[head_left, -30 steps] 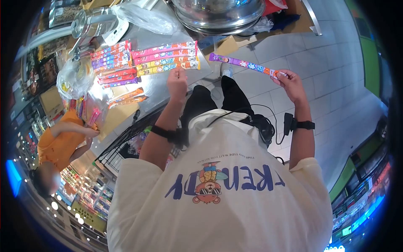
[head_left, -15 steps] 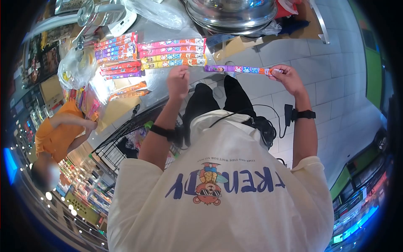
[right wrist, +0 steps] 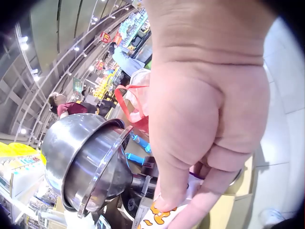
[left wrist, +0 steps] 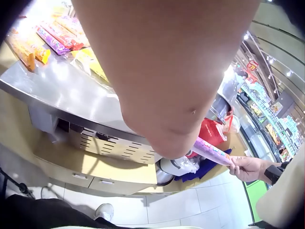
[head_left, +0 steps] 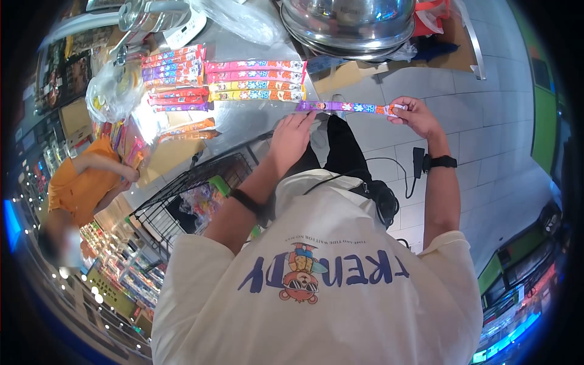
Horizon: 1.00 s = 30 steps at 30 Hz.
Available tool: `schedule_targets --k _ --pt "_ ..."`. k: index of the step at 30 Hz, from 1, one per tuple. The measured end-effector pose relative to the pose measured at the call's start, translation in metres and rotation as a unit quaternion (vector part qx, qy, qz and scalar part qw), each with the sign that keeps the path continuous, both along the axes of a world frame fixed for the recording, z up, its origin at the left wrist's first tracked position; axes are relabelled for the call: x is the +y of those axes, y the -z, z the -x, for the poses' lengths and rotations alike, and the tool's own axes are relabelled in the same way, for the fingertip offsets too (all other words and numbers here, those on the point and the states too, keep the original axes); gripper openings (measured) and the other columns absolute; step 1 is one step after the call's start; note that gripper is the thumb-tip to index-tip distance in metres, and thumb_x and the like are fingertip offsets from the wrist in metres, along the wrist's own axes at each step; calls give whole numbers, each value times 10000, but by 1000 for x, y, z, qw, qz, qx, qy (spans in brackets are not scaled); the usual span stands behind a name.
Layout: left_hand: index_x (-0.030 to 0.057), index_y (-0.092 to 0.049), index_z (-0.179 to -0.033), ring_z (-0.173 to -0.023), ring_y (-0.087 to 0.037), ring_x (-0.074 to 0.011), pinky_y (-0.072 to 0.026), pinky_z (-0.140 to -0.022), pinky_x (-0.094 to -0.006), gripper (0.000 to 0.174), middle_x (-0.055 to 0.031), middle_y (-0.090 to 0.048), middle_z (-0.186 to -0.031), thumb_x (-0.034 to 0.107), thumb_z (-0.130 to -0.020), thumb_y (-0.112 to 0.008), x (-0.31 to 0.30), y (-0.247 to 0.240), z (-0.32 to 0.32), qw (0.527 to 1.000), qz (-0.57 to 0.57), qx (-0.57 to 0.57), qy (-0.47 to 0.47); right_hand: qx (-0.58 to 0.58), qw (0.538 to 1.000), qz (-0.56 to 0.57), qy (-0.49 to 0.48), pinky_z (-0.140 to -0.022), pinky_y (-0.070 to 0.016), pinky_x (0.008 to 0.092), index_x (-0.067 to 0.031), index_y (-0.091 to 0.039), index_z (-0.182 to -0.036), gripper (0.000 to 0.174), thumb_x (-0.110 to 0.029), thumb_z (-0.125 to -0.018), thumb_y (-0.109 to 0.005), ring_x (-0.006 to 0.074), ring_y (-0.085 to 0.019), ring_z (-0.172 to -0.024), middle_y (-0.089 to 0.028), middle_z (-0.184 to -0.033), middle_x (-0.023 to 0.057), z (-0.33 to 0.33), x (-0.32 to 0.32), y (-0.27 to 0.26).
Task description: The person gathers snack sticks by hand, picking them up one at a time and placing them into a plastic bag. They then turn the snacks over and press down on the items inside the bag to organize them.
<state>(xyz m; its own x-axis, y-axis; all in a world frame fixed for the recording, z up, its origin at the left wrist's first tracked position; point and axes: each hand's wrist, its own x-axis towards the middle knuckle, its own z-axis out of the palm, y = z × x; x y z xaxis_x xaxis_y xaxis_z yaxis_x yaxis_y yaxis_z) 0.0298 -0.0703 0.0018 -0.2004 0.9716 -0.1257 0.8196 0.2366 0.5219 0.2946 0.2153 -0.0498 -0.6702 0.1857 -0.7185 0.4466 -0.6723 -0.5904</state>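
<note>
Right hand (head_left: 409, 114): pinches the right end of the purple packet (head_left: 344, 107).
Left hand (head_left: 292, 135): at the packet's left end, beside the worktop (head_left: 231, 50); cannot tell if it grips.

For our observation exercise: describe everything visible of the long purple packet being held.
The long purple packet is a thin, glossy strip with pale prints, orange at one end, held level in the air. The right hand pinches the orange end; the left hand meets the purple end, grip hidden.
</note>
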Motion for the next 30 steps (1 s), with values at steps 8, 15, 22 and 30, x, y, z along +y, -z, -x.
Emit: schedule_targets --k 8,15,22,30 --pt "40 -617 -1184 -973 -603 -313 -488 -865 -436 326 -111 -603 -1029 71 -864 -665 3 7 -7 997 -3 -8 -80 58 989 -123 -66 -906 -519 285 -15 -679 -991 78 -27 -915 -690 126 -657 -941 -710 -1049 77 -5 0 8" --pt "53 -640 -1055 -839 -636 -329 -518 -763 -419 165 -124 -612 -944 60 -895 -683 17 2 -1 957 -52 -86 -271 69 989 -113 -59 -920 -509 287 -28 -669 -984 97 13 -896 -678 127 -646 -970 -704 -1089 79 0 -5 10" --pt "143 -697 -941 -903 -623 -248 -449 -768 -408 75 -19 -592 -933 141 -868 -713 18 10 18 984 -43 45 -169 57 990 -110 -65 -921 -510 280 -38 -651 -976 92 33 -916 -657 125 -635 -971 -693 -1083 72 0 -7 8" --pt "154 -683 -966 -947 -611 -243 -431 -811 -406 78 -17 -598 -946 133 -891 -682 26 9 18 980 -57 94 -166 73 993 -85 30 -877 -525 261 -24 -672 -1033 96 -25 -940 -646 106 -643 -930 -702 -1110 87 -6 -25 10"
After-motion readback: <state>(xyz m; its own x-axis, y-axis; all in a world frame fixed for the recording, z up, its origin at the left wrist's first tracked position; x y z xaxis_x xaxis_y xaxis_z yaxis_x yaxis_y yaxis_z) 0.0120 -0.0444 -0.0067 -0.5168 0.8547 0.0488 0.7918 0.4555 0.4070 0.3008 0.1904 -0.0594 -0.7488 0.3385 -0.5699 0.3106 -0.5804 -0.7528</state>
